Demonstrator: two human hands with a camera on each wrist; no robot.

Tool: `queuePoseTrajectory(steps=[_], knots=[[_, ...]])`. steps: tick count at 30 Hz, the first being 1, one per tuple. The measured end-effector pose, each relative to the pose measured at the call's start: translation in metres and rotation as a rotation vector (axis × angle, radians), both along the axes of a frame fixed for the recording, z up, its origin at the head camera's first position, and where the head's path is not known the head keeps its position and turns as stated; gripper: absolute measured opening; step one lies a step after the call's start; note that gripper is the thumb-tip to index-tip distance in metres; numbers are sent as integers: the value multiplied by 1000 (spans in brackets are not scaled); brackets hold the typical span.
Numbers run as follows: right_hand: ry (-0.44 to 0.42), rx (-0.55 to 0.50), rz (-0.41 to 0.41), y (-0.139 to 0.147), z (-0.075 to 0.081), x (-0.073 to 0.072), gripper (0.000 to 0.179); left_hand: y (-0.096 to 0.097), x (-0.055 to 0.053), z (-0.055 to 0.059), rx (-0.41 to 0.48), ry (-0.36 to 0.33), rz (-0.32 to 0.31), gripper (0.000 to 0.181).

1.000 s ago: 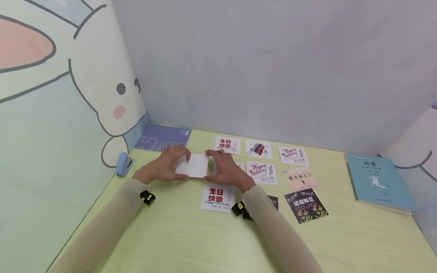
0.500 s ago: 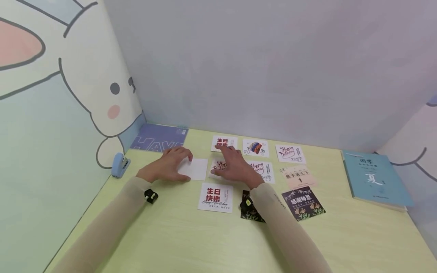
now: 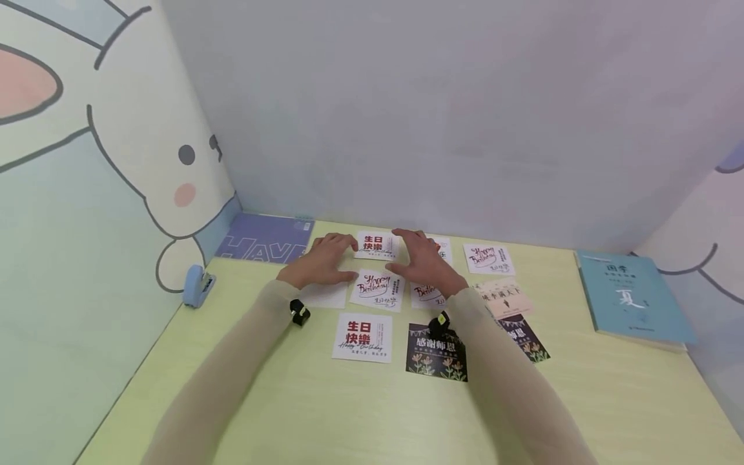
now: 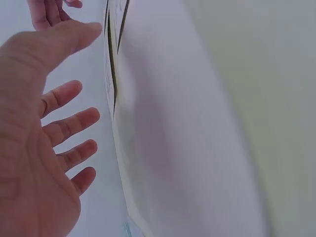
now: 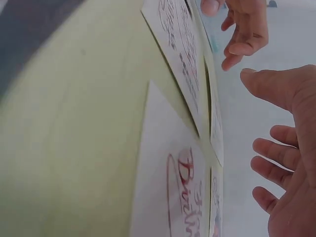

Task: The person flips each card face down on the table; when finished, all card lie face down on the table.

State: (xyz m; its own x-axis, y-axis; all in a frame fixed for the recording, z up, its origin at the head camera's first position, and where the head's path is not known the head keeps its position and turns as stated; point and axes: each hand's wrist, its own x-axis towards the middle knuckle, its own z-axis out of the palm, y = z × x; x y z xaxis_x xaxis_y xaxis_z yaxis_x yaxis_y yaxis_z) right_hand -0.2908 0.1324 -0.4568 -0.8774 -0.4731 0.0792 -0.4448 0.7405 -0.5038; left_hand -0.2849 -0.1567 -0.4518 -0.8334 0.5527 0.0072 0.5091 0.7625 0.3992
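In the head view my left hand point(image 3: 327, 259) and right hand point(image 3: 427, 263) hover over rows of cards, thumbs and fingers spread, holding nothing. Between their fingertips lies a white card with red characters point(image 3: 372, 247). Beneath my left hand is a blank white card point(image 3: 325, 297), partly covered by it. A "Happy Birthday" card point(image 3: 376, 290) lies in front of the gap between the hands. Under my right hand another birthday card point(image 3: 428, 297) is partly hidden, and so is a white card point(image 3: 444, 249) behind it. Both wrist views show bare palms with bent, separated fingers.
Nearer me lie a red-lettered white card point(image 3: 361, 349) and a black flower-printed card point(image 3: 436, 361); a second black card point(image 3: 527, 339) is partly behind my right sleeve. Pink point(image 3: 507, 298) and white point(image 3: 488, 259) cards, a teal book point(image 3: 633, 297), a purple notebook point(image 3: 261, 236) and a light-blue desk tool point(image 3: 197, 286) surround them.
Both hands were at the blank white card's edges a second ago. They have let it go and moved back and to the right, to the red-lettered card at the rear; the view shifted slightly.
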Motion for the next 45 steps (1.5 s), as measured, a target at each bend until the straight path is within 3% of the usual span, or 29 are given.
queuePoseTrajectory(steps=[8, 12, 20, 29, 37, 45], knots=[[-85, 60, -12, 4, -7, -36, 92, 31, -30, 6, -36, -44, 31, 76], [-141, 90, -8, 3, -8, -42, 98, 38, -37, 6, -39, -79, 38, 81], [-164, 82, -21, 7, -11, -51, 100, 47, -50, 1, -88, -117, 45, 89], [-119, 29, 7, 9, -14, -55, 100, 49, -54, 2, -77, -126, 49, 90], [-66, -41, 30, 16, -4, -50, 108, 57, -52, 2, -16, -86, -49, 90], [-110, -163, 6, 26, 6, -48, 104, 64, -49, 12, 30, -49, -61, 95]])
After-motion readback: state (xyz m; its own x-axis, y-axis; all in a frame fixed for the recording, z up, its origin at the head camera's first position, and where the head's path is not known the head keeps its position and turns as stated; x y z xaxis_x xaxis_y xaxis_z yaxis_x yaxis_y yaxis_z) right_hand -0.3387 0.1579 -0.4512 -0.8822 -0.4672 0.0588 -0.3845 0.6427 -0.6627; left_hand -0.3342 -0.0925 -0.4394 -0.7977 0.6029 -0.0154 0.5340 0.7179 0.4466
